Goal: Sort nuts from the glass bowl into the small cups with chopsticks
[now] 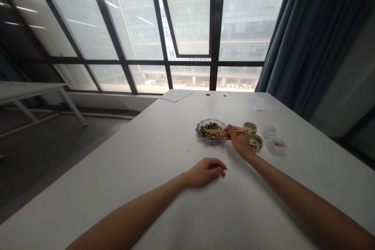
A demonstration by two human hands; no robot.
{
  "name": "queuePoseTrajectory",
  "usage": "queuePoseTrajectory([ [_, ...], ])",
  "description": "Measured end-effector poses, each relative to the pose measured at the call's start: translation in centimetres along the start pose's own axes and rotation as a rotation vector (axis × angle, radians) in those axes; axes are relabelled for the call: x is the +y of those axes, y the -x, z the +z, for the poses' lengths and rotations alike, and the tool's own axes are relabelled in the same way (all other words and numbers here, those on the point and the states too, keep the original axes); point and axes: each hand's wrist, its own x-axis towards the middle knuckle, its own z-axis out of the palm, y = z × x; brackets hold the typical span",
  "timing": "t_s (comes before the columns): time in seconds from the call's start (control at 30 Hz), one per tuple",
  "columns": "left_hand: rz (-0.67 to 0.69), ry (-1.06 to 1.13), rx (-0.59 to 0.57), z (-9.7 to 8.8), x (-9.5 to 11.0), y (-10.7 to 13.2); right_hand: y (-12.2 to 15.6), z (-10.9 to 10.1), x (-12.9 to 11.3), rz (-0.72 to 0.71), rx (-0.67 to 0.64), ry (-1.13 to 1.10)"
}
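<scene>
We see a glass bowl [211,141] just right of the middle of the frame, holding a heap of mixed brown and pale bits [213,126]. Wooden chopsticks [216,131] reach in from the right, their tips over the heap near the bowl's left side; whether they pinch anything, we cannot tell. We judge the step in hand to be picking among the bits, and the next move to call for a small, steady squeeze of the tips around one piece. Our right hand [238,141] is clamped on the chopsticks, fingers bent around them beside the bowl's right rim, its forearm slanting up from the lower right corner. Our left hand [202,172] rests on the white table [140,181] below the bowl, fingers loosely curled, thumb and forefinger apart, with nothing visible in its grip. Just right of our right hand stand two small pots, a back pot [250,130] and a front pot [258,147] partly behind the wrist. Beside them, farther right, sit a back tub [270,131] and a front tub [277,150], the latter holding something brownish.
</scene>
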Motion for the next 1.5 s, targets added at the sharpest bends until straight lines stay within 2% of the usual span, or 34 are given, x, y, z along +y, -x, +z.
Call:
queuePoseTrajectory([
  [0.4,-0.008,-0.016,-0.001,0.2,0.4,0.0,-0.1,0.3,0.8,0.031,0.026,-0.023],
  [0.63,0.008,-0.018,0.001,0.1,0.2,0.0,-0.2,0.5,0.9,0.02,0.087,-0.024],
  [0.9,-0.006,-0.007,-0.001,0.1,0.4,0.1,-0.1,-0.9,0.0,-0.009,0.143,-0.04],
  [1.13,-0.02,-0.01,0.006,0.1,0.4,0.1,0.9,-4.9,-2.3,-0.04,0.27,-0.091],
  [1.33,-0.015,-0.031,0.001,0.0,0.8,0.2,3.2,-11.0,-5.4,-0.089,0.378,-0.121],
  [1.5,-0.009,-0.057,0.013,-0.2,0.5,0.0,5.4,-15.7,-6.4,-0.093,0.502,-0.136],
])
